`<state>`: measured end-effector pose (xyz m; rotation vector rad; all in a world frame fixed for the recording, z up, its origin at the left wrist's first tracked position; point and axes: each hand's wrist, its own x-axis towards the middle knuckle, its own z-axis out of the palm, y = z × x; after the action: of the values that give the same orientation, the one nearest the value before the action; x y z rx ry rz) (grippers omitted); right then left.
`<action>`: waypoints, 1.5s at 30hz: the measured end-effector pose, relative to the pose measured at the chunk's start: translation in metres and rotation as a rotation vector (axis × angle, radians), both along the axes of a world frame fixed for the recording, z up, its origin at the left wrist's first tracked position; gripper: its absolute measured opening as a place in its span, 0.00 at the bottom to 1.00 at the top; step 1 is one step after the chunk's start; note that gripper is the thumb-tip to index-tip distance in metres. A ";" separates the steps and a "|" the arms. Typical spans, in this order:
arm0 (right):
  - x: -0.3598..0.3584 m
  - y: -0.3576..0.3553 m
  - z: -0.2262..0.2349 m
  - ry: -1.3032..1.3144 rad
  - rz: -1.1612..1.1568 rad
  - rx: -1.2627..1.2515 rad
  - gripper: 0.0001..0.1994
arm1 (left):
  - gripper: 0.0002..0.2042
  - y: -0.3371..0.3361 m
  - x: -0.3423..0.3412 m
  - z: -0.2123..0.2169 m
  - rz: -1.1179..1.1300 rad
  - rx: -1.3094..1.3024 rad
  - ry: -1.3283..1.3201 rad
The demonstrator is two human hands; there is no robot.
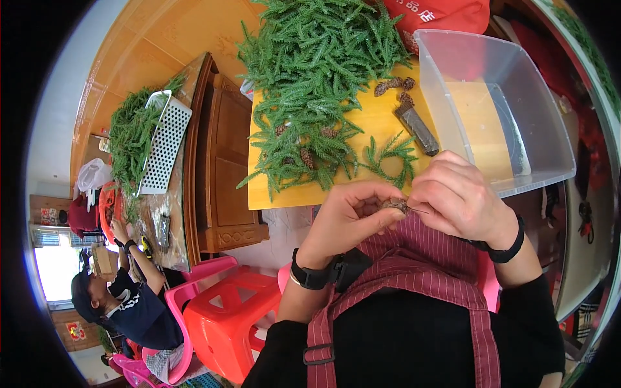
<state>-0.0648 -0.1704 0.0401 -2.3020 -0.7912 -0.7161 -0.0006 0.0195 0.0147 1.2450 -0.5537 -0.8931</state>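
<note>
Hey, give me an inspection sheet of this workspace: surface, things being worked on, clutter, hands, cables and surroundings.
Surface: yellow tabletop, partly covered by a heap of green needle-leaved branches.
Things in hand: small brown pine cone with a thin dark strand, held over the lap.
Clutter: loose brown cones and a narrow dark bundle, beside a clear rectangular plastic bin; red bag behind.
Hands: left hand pinches the cone; right hand has its fingertips at the strand.
Cables: nothing seen.
Surroundings: co-worker in dark clothing seated at left; white perforated basket beyond; red plastic stool nearer.
</note>
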 end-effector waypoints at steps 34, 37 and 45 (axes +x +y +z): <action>0.007 0.003 0.006 0.452 -0.074 0.261 0.07 | 0.14 -0.013 -0.002 -0.017 0.457 -0.067 -0.820; 0.003 0.006 0.007 0.478 -0.117 0.307 0.07 | 0.15 -0.013 -0.001 -0.020 0.405 -0.108 -0.613; 0.002 0.010 0.007 0.534 -0.193 0.359 0.05 | 0.16 -0.013 -0.001 -0.021 0.401 -0.101 -0.673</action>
<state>-0.0623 -0.1608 0.0475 -2.1025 -0.1791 -0.2627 -0.0013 0.0063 -0.0060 1.4915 -0.8250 -0.0904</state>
